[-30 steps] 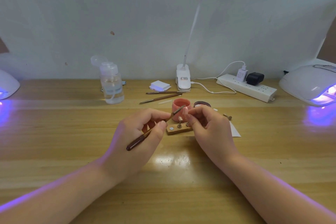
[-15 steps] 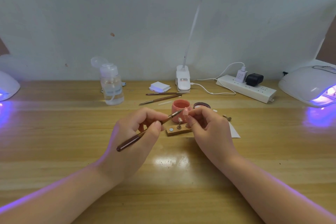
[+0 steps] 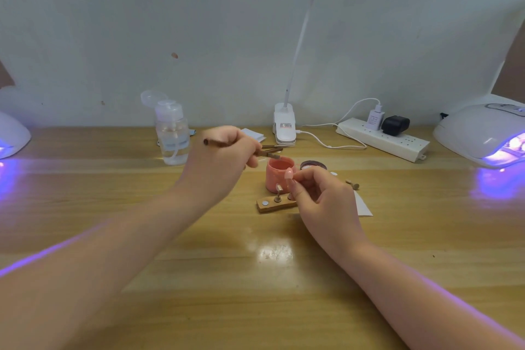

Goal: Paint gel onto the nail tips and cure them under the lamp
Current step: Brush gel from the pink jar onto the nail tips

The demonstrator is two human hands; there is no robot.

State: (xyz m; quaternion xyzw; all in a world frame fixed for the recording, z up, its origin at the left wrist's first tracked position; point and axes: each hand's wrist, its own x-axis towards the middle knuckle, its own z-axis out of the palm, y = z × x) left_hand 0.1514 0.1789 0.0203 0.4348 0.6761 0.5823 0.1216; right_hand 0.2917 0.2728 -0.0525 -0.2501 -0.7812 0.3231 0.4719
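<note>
- Both hands are working above the wooden table (image 3: 113, 207): the left hand (image 3: 218, 159) is pinching a brush (image 3: 241, 148), the right hand (image 3: 321, 193) is pinching a pink nail tip (image 3: 288, 173).
- Brush's long axis is running left to right, its bristle end reaching just over the rim of the pink gel pot (image 3: 279, 173).
- Nail tip is sitting just in front of the pot, nearer the right hand.
- UV lamp (image 3: 483, 133) is glowing well apart, on the right hand's side.

pump bottle (image 3: 172, 133), power strip (image 3: 383, 139) (chargers plugged)
</note>
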